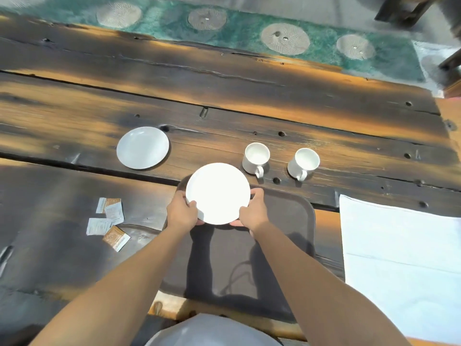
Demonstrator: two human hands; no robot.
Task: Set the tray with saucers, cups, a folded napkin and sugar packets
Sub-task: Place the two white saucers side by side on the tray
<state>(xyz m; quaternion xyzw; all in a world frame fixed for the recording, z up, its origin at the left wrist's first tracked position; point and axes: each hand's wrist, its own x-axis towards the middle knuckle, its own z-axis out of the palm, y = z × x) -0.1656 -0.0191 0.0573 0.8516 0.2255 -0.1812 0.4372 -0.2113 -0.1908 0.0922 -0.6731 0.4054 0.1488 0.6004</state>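
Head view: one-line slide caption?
Both hands, left and right, hold a round white saucer over the dark brown tray.

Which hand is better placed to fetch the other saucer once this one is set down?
Probably the left hand. The other saucer lies on the table's left side, just beyond it, while the right hand would have to cross over the held saucer.

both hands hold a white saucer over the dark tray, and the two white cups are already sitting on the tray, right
Not quite. The head view shows the left hand and right hand holding the round white saucer over the dark brown tray, but the two white handled cups stand on the wooden table beyond the tray.
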